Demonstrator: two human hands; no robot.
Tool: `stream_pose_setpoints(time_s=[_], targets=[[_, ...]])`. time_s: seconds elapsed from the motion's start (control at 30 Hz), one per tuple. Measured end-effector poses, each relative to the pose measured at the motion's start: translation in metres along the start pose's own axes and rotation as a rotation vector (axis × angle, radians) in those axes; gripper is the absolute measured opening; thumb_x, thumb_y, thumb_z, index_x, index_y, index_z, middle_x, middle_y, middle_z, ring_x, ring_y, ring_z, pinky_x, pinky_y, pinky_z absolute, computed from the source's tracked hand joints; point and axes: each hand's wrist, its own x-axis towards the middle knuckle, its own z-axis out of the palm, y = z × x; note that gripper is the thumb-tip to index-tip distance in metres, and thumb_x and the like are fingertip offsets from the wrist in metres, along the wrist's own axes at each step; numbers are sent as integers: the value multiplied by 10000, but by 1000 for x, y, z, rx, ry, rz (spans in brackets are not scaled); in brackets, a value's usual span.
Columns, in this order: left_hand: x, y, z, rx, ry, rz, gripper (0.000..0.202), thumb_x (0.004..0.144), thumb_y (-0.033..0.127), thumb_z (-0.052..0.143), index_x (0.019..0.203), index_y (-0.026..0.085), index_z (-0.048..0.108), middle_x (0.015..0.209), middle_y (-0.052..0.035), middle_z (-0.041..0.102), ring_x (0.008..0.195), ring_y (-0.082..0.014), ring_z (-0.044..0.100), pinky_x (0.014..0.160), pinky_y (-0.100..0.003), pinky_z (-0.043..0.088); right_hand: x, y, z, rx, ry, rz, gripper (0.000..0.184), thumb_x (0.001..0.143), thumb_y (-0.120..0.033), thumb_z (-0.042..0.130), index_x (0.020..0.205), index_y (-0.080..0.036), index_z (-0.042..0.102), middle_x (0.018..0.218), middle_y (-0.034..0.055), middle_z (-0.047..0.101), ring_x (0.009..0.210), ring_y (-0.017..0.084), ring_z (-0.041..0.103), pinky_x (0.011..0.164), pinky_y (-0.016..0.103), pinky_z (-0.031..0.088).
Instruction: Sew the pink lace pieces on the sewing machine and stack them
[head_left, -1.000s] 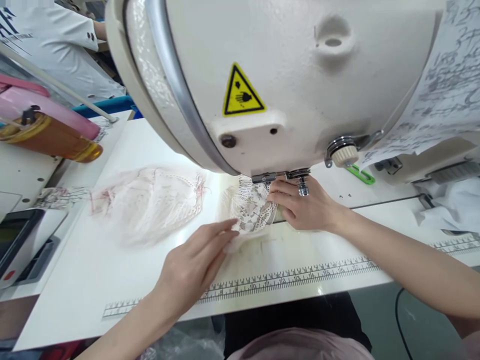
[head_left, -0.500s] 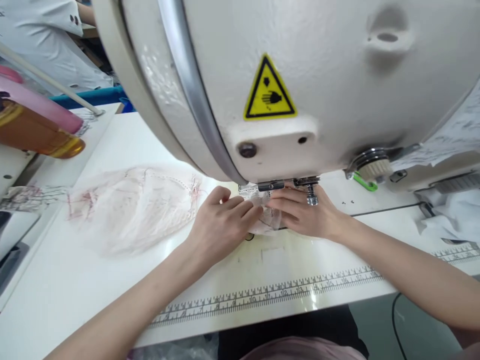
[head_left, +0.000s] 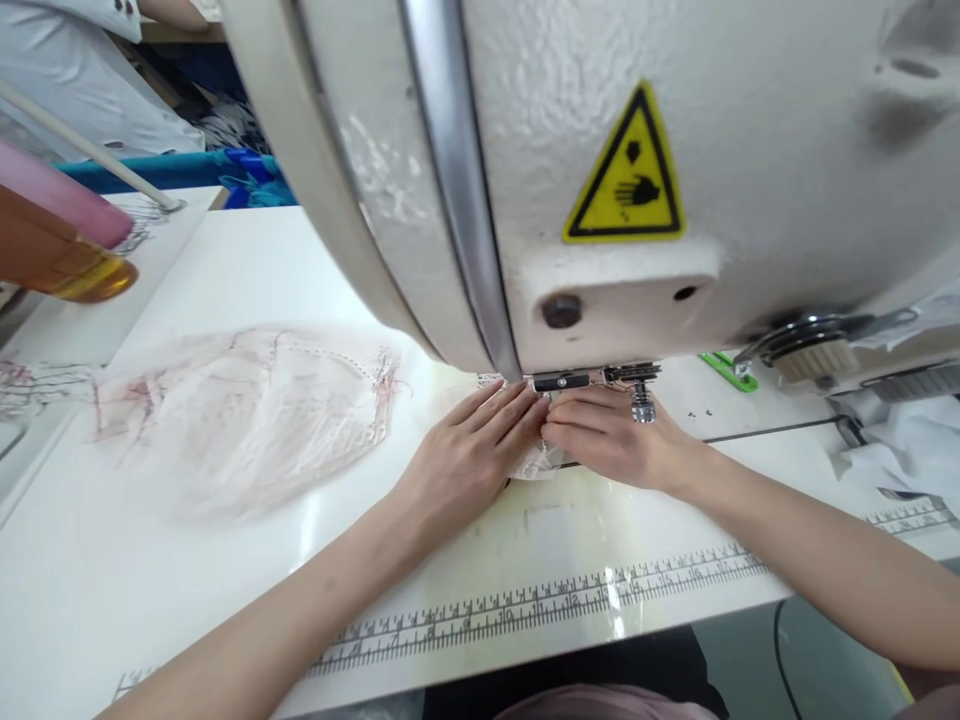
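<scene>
Under the head of a white sewing machine (head_left: 465, 250), a small piece of sheer white fabric (head_left: 536, 465) lies between my hands. My left hand (head_left: 476, 450) rests flat on it, fingers stretched towards the presser area. Close to those fingertips, my right hand (head_left: 619, 435) is closed with curled fingers on the fabric's right side. The machine head partly hides the fingertips of both hands, and the needle is out of sight. A larger sheer, pale pink piece (head_left: 247, 430) with red and white stitching lies on the table to the left.
A printed ruler strip (head_left: 525, 612) runs along the front of the white table (head_left: 420, 640). Amber (head_left: 67, 255) and pink (head_left: 75, 200) thread cones stand at left. A green tool (head_left: 731, 372) and crumpled white cloth (head_left: 900, 435) lie at right. Another person's white clothing (head_left: 67, 80) shows behind.
My left hand has gone from curled fingers to lying flat, further forward and right. My right hand's fingers are more curled. The view has shifted, so the machine head appears further right.
</scene>
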Motion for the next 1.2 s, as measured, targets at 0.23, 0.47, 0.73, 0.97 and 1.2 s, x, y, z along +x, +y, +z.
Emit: stream_pose_setpoints(time_s=[0.23,0.47,0.73,0.97,1.2], targets=[[-2,-3,0,0,-29,-8,464,864,56,364,1292,74,542,1316,-142,580,1229,-265,553,1057,-462,447,5,-3,-9,-47,-44,-80,271,885,-24,443,938,-221,623,946,-6,664,940,120,576,820,290,466],[-2,-4,0,12,-45,-17,483,835,52,376,1285,83,548,1314,-135,583,1219,-274,561,1033,-482,463,7,-6,-11,-127,-53,-98,279,881,8,426,922,-198,609,911,-26,660,928,100,577,764,254,457],[-1,-3,0,-12,-69,-58,543,795,43,395,1319,114,521,1338,-131,565,1233,-274,549,1024,-501,454,11,-4,-13,-180,22,-117,314,855,44,398,840,-188,610,828,-30,649,835,96,579,671,254,440],[2,-1,-1,0,-73,-76,526,796,60,403,1305,90,531,1333,-140,569,1207,-283,569,1011,-499,457,13,-8,-19,-189,5,-43,278,885,-14,407,773,-183,596,826,-35,658,811,90,587,665,260,409],[0,-1,-1,-4,-85,-87,485,855,144,424,1332,125,510,1347,-143,556,1235,-297,544,1019,-504,441,13,-3,-15,-197,79,-53,242,885,-37,457,766,-183,608,776,-41,655,743,80,577,570,255,343]])
